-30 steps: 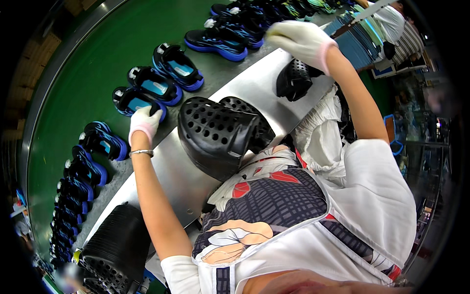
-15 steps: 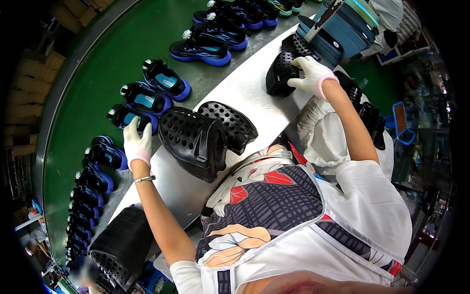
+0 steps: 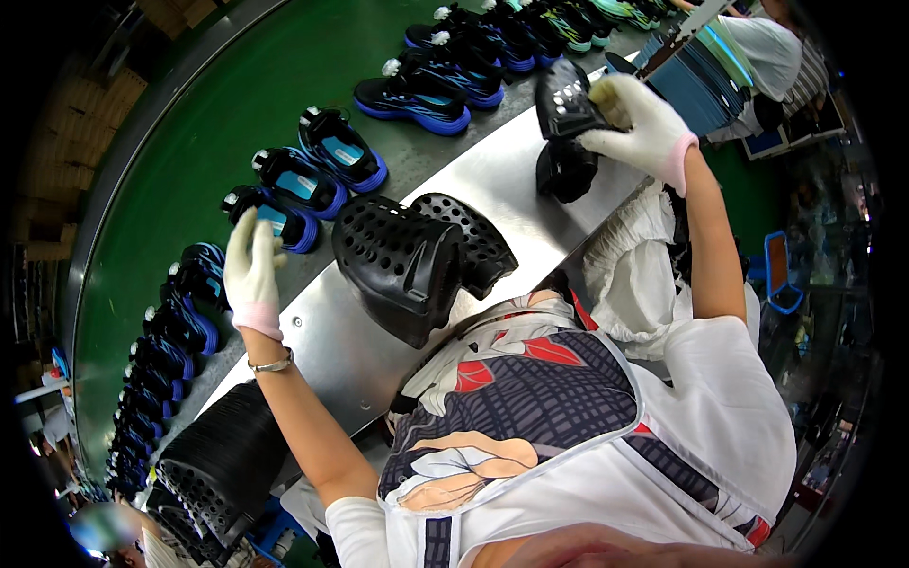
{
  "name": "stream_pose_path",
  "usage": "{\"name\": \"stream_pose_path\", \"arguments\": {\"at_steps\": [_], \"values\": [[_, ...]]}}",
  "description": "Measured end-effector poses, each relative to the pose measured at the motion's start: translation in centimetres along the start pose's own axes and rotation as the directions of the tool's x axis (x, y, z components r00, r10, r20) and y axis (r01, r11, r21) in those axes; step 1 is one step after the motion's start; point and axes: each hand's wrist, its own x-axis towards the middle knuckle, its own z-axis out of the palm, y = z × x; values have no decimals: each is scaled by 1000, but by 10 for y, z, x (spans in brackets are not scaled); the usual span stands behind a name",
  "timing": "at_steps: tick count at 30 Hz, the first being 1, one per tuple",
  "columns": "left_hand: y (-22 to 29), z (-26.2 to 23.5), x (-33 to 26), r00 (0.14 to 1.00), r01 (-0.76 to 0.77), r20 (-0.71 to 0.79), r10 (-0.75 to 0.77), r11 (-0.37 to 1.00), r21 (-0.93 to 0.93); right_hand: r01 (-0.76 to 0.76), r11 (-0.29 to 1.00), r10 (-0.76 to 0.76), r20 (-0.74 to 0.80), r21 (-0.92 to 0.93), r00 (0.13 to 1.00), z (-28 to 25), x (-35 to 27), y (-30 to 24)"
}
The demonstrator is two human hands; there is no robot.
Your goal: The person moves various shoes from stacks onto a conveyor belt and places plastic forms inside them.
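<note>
My right hand, in a white glove, grips a black shoe part lifted above a pile of similar black pieces at the far right of the steel bench. My left hand, also gloved, hovers with fingers apart over the bench's far edge, right next to a black-and-blue shoe on the green conveyor. It holds nothing. A black perforated tray lies tilted on the bench between my arms.
A long row of black-and-blue shoes runs along the conveyor. A stack of black perforated trays stands at the bench's left end. Another person works at the far right.
My right hand dropped to the pile of black pieces and has now lifted one. My left hand stayed near the shoes on the belt.
</note>
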Motion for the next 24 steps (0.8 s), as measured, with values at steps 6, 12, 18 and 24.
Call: {"name": "stream_pose_path", "arguments": {"at_steps": [6,12,18,24], "values": [[59,-1,-15,911,45,336,240,752,-657,659,750,-658,-35,50,752,27,40,-136],[81,-24,-40,972,118,183,146,371,-921,728,615,-788,204,302,581,78,51,-237],[47,-42,-40,955,-284,-295,41,428,-858,522,811,-577,507,263,640,108,56,-288],[17,-43,-29,927,-330,-375,-27,420,-845,648,758,-570,555,72,605,145,61,-311]]}}
